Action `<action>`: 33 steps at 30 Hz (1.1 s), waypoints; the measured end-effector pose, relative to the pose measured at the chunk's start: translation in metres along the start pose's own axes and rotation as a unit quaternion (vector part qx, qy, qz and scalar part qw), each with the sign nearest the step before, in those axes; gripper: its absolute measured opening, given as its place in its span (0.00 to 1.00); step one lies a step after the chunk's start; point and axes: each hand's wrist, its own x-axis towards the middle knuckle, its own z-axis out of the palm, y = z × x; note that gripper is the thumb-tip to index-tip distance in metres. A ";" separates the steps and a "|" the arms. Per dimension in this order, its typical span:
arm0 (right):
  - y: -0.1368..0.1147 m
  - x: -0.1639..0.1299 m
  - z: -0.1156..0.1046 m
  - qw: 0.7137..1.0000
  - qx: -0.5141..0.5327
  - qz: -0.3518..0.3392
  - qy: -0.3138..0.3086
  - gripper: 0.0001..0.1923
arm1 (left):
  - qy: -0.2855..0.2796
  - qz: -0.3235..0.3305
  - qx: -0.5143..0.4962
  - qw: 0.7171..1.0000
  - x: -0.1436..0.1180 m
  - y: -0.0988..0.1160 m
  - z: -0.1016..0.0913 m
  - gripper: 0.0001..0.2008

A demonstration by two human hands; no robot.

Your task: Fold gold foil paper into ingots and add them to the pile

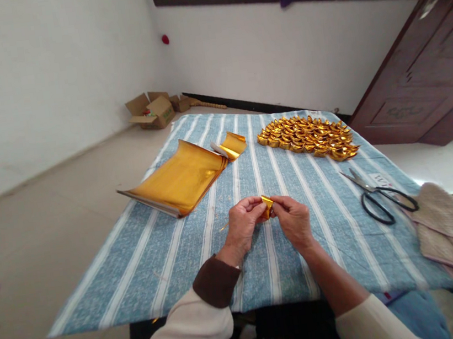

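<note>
On the left of the striped cloth lies a stack of gold sheets, apparently kept within the left hand's reach, with a smaller gold stack just beyond. At the near middle, the left hand pinches a small gold piece; the right hand pinches its other side, probably to steady its folds. Far right, folded gold pieces sit packed close, perhaps for support. Nearer, scissors point their handles nearward, likely for easy grasping, beside a brown towel
</note>
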 end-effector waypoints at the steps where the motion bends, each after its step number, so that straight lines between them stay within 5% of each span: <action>1: 0.001 0.000 0.000 1.000 -0.004 0.002 0.004 0.12 | 0.001 0.000 0.002 1.000 0.000 0.000 0.000 0.13; 21: 0.001 0.003 -0.004 0.996 -0.017 0.086 -0.024 0.09 | 0.010 0.001 0.046 0.999 0.002 -0.002 -0.002 0.12; 33: -0.002 0.001 -0.003 0.981 0.107 0.159 -0.028 0.09 | 0.014 -0.004 0.042 0.999 0.001 0.003 -0.003 0.12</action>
